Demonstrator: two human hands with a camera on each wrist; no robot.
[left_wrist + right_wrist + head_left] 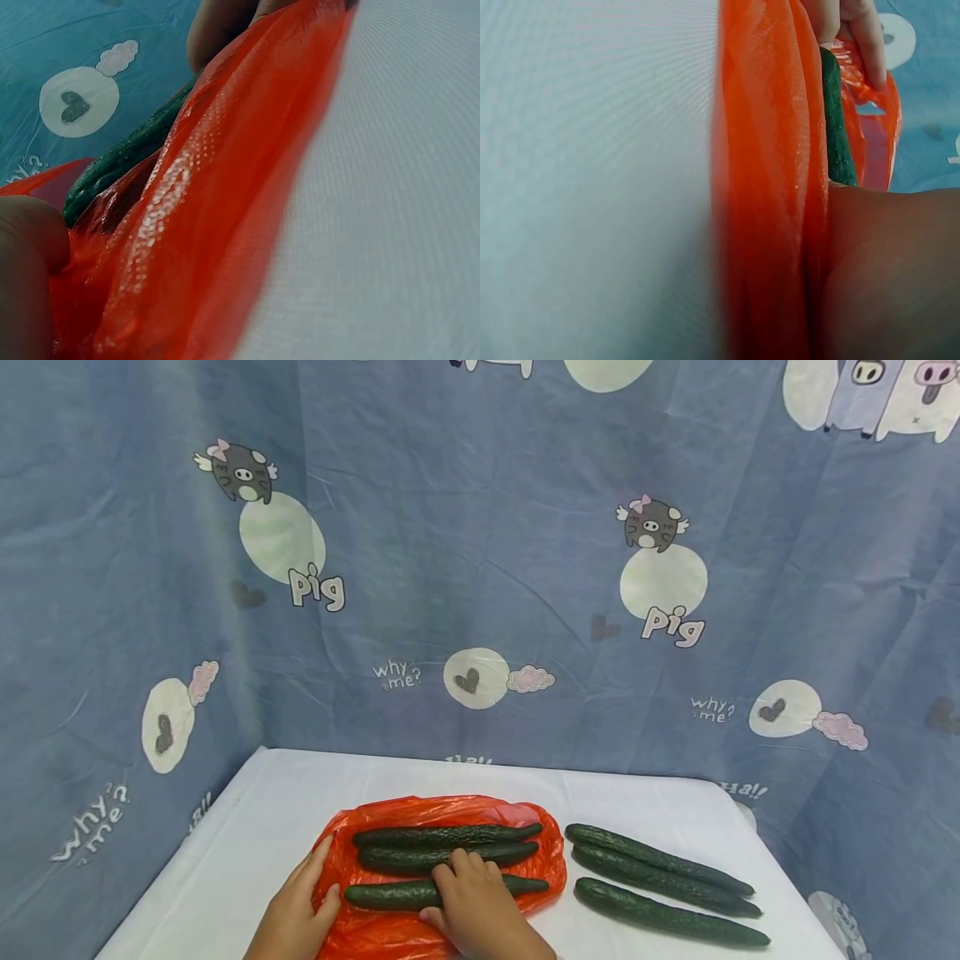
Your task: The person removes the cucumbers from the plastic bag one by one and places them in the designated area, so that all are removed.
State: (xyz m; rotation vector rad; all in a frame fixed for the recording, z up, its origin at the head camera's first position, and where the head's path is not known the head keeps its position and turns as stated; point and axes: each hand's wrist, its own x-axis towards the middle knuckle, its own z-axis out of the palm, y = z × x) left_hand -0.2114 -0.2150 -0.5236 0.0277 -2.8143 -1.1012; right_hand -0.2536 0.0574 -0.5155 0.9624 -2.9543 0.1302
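Observation:
Three dark green cucumbers lie lengthwise in a spread red plastic bag. My right hand comes over the front cucumber and grips it around its middle, thumb on the near side. Behind it are the middle cucumber and the back cucumber, close together. At the bag's left side is my left hand, its fingers extended and the thumb apart, touching the plastic. In the left wrist view the bag hides most of a cucumber. The right wrist view shows the left hand's fingers against the bag.
Three more cucumbers lie on the white tabletop right of the bag: a far one, one beside it and a nearer one. A blue printed curtain encloses the table's back and sides.

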